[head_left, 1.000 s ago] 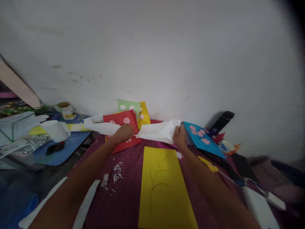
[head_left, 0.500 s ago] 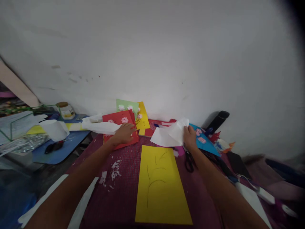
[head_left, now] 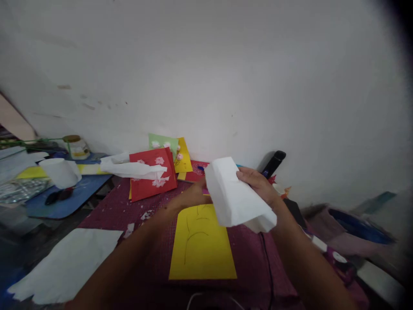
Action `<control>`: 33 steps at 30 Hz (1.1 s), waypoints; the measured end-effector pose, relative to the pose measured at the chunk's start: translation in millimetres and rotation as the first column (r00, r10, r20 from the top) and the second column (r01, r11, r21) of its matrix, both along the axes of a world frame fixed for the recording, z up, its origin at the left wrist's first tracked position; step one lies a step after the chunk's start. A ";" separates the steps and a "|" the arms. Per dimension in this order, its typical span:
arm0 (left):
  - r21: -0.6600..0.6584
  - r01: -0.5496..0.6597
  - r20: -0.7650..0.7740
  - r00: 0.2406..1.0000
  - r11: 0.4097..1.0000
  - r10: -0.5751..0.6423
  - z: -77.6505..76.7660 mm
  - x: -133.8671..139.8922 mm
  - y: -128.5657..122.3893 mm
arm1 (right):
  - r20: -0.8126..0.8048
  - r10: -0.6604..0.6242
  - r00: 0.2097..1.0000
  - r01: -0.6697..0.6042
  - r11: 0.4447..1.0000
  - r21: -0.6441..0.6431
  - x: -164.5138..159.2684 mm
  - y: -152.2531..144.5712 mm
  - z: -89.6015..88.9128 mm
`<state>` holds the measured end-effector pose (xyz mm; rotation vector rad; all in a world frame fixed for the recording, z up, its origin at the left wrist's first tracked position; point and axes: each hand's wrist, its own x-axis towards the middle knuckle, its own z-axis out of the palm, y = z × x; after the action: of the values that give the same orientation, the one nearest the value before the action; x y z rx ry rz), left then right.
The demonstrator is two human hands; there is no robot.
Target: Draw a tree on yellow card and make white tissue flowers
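Note:
My right hand (head_left: 256, 183) is closed on a folded sheet of white tissue paper (head_left: 234, 193), thumb on its upper edge, with the lower end hanging loose. Just left of the sheet is my left hand (head_left: 193, 194), low over the top edge of a yellow card (head_left: 203, 249). Its fingertips pass behind the tissue, so what they hold, if anything, is hidden. Curved pencil lines run across the yellow card, which lies flat on the maroon cloth (head_left: 155, 254). Red cards (head_left: 148, 189) with pink paper blossoms lie beyond my left hand, a white tissue strip (head_left: 138, 169) across them.
A blue table (head_left: 80, 198) at left carries a paper roll (head_left: 60, 172) and a jar (head_left: 76, 147). Green card (head_left: 163, 140) and yellow card (head_left: 183, 157) lean on the wall. A black bottle (head_left: 274, 162) stands at right. A white sheet (head_left: 71, 262) lies front left.
My left hand has left the red cards and moved right, beside the tissue. My right hand has raised the tissue closer, over the yellow card's right side. The scissors are out of sight.

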<state>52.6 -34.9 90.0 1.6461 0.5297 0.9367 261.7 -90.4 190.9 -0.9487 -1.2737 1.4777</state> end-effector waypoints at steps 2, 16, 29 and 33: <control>-0.143 0.042 0.153 0.988 0.989 -0.020 3.3 13.5 -8.1 | -0.067 0.028 0.997 -0.029 0.999 -0.017 0.1 6.2 -11.3; -0.600 -0.240 0.223 0.866 0.763 0.448 -49.9 11.5 11.1 | -0.370 -0.132 0.919 0.054 0.976 -0.213 -4.9 33.6 -146.2; -0.460 -0.182 0.111 0.959 0.869 0.259 -64.0 -5.4 19.2 | -0.125 -0.295 0.947 0.297 0.955 -0.002 -10.0 72.6 -180.6; -0.493 -0.055 0.078 0.991 0.868 0.107 -64.0 -15.5 11.8 | -0.142 -0.268 0.953 0.282 0.956 0.083 -1.6 66.6 -172.5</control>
<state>37.1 -23.1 26.0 1.1157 0.7054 0.8549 260.1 -23.8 18.4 -0.9073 -1.0651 1.2240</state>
